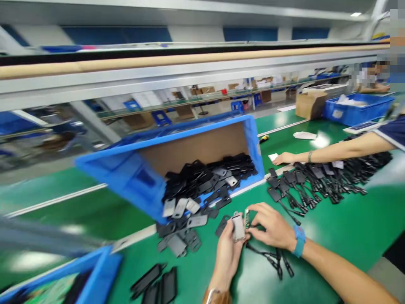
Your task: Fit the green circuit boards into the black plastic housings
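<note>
My left hand (227, 241) is closed around a small grey plastic case half (238, 228), its pale inner side turned up. Right beside it, my right hand (272, 224) pinches a narrow green circuit board (247, 218) between thumb and fingers. Black cables with connector ends (274, 258) lie on the green table below that hand; whether they join the board is partly hidden by the fingers. Just beyond my hands, loose grey and black case pieces (182, 236) spill from a tipped blue bin (259, 156), which holds many more black pieces (202, 181).
At right, a co-worker's hand (284, 158) touches a small white piece above a row of black cabled units (303, 181). Black trays (169, 285) lie near left, beside a blue box (107, 270) with circuit boards. A cardboard box (310, 105) and blue crate (351, 113) stand farther back.
</note>
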A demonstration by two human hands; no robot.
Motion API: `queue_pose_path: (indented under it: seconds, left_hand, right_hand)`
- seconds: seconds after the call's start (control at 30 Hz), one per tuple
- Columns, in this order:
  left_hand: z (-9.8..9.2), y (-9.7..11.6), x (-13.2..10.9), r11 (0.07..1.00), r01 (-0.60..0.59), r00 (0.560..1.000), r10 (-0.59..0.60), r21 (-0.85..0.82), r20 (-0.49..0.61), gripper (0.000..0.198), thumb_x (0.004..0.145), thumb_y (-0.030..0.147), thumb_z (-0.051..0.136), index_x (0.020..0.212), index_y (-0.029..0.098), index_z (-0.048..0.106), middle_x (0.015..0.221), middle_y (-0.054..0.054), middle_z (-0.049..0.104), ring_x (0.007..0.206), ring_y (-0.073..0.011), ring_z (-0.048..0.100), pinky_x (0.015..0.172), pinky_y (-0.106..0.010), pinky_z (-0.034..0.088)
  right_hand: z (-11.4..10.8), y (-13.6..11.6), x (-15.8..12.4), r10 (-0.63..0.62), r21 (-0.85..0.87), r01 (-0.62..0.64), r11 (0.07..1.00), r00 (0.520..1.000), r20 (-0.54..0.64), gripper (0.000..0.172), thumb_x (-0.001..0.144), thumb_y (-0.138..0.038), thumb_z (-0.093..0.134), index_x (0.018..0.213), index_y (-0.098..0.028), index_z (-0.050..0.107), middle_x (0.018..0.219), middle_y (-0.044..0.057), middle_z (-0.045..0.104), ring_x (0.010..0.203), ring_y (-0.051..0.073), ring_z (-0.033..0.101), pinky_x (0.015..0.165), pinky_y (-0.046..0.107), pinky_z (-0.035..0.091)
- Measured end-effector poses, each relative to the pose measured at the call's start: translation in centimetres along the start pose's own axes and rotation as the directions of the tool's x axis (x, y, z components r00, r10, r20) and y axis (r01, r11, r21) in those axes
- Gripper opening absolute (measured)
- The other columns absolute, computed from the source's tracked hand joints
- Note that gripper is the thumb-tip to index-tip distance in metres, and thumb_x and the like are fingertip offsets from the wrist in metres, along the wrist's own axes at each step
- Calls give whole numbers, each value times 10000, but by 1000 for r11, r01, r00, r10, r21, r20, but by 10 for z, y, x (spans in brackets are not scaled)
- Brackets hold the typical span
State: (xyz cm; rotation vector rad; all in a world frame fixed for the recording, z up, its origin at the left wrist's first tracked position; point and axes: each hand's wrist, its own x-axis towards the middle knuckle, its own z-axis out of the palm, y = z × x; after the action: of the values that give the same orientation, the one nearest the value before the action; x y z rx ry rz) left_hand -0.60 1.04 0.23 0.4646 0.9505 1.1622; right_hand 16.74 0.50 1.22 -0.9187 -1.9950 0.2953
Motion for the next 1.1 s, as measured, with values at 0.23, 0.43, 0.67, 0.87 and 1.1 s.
queue_pose_path:
  seconds: [0.23,0.43,0.67,0.87,1.1]
  left_hand:
    - [-2,-25,2,995,-83,996,85,-61,22,393,805,393,733,1136,182,709,1268,-100,667,1092,-224,631,898,-309,504]
    - [-1,-29,-1,994,-110,992,110,-6,67,458,792,442,743,1186,211,705,1361,-107,617,1234,-267,571,1051,-380,432]
    - [-4,-34,2,990,-140,987,139,6,76,457,801,436,731,1198,211,697,1393,-107,594,1320,-275,503,1126,-404,366]
    - [-4,-35,3,985,-168,983,165,34,80,464,804,454,725,1205,222,692,1408,-99,582,1351,-273,471,1152,-403,329]
    - [-5,-36,2,979,-180,982,173,94,77,493,799,500,714,1214,235,684,1423,-101,568,1345,-282,474,1134,-410,355]
  right_hand:
    - [6,-5,-7,-23,-180,50,982,989,146,54,905,-144,592,870,-179,572,1287,128,589,1179,296,524,947,489,512]
    - [13,-12,-10,-48,-313,104,944,982,180,87,942,-146,524,917,-158,606,1316,149,577,1175,308,532,936,504,520]
    - [16,-16,-11,-46,-353,114,928,980,195,141,950,-124,491,966,-129,631,1281,179,594,1173,315,539,959,511,515]
    - [20,-15,-13,-30,-387,106,916,980,196,144,942,-104,490,963,-126,631,1286,192,589,1199,324,526,974,520,510]
    - [26,-13,-17,-46,-376,116,920,981,190,156,936,-86,482,970,-131,628,1302,201,585,1219,329,526,976,532,513]
